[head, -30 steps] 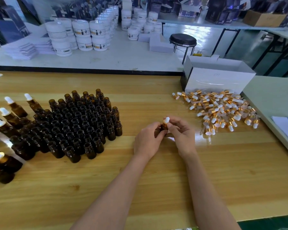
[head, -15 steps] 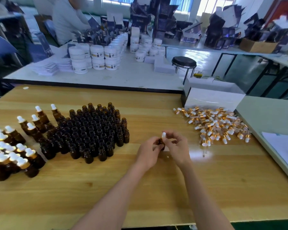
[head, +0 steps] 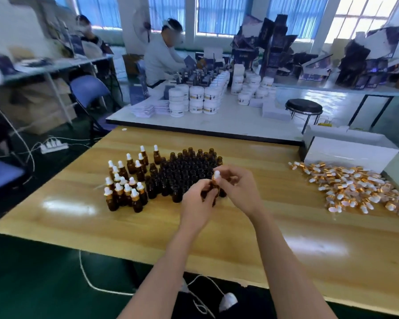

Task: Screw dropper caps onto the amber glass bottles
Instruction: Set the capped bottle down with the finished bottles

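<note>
We see wooden worktop (head: pixel 286 238). Mass of uncapped bottles (head: pixel 182 171) mid-worktop, heap of caps (head: pixel 350 187) at right, capped bottles (head: pixel 124 187) at left. Our left hand (head: pixel 197 203) grips bottle (head: pixel 212 188) just before uncapped mass; our right hand (head: pixel 240 189) pinches cap (head: pixel 216 174) on its neck.
</note>
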